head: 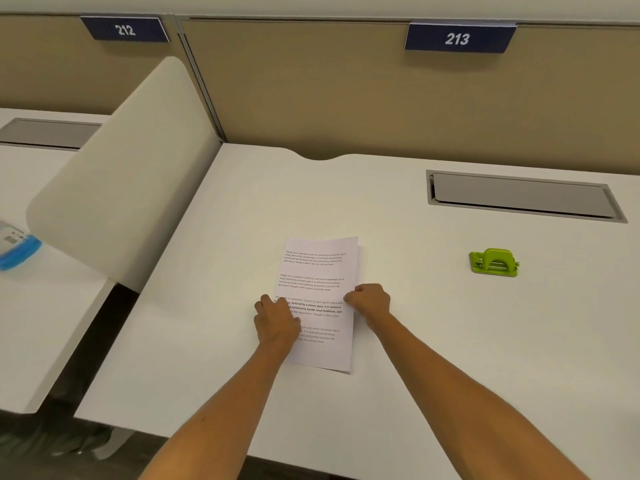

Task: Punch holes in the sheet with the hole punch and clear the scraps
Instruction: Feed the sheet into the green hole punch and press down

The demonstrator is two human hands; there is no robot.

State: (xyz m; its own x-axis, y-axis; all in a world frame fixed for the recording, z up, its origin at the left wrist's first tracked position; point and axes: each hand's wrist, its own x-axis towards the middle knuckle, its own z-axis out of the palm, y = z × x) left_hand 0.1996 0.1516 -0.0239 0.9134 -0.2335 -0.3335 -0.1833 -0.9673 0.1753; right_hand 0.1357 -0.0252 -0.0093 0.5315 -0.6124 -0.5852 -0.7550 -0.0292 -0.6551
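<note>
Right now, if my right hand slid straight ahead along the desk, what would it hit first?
Probably nothing: past the right hand the white desk looks bare up to the partition. The green hole punch sits off to its right.

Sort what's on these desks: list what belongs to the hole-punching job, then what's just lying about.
For the job:
- printed sheet, held at its sides by the left hand and the right hand
- green hole punch, untouched, to the right on the desk

Just lying about:
- blue-and-white packet on the neighbouring desk
- grey cable flap
- number sign 213
</note>
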